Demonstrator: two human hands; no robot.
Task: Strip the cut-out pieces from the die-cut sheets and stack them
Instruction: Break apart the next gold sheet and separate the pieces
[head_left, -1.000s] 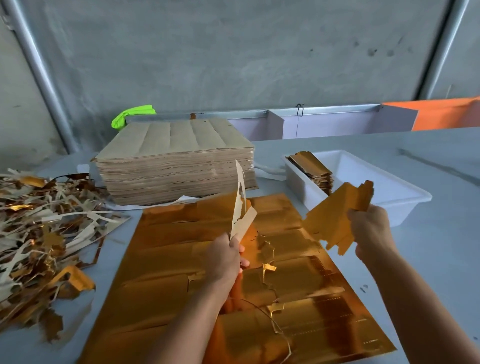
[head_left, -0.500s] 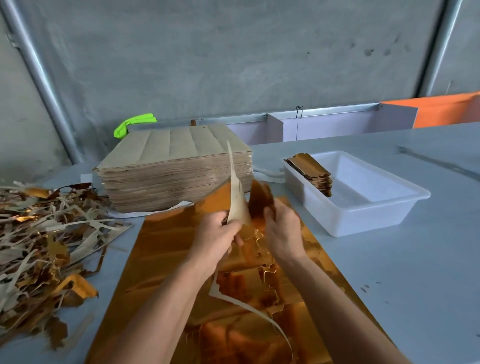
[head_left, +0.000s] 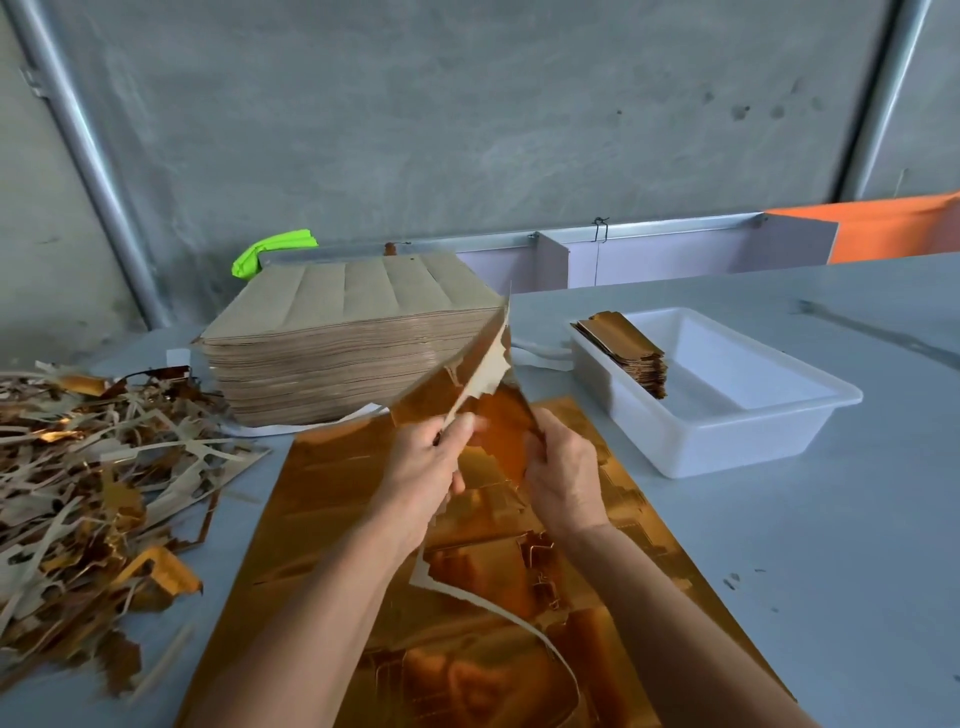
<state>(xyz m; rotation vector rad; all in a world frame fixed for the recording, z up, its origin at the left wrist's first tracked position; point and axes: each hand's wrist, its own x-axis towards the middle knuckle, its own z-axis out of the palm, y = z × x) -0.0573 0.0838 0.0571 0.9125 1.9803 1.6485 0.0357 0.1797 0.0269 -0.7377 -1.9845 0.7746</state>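
A shiny gold die-cut sheet lies flat on the grey table in front of me. My left hand pinches a torn strip of waste, gold on one side and beige on the other, lifted off the sheet. My right hand grips a gold cut-out piece right beside it, above the sheet's middle. A loose beige strip curls over the sheet between my forearms. A small stack of stripped gold pieces stands in the left end of a white plastic tray.
A thick pile of unstripped sheets, beige side up, stands behind the gold sheet. A heap of waste strips covers the table's left side. A green object and a white partition sit along the back edge by the concrete wall.
My right hand, which held a cut-out piece out near the tray, has come back to the sheet's middle beside my left hand. The waste strip in my left hand has risen higher.
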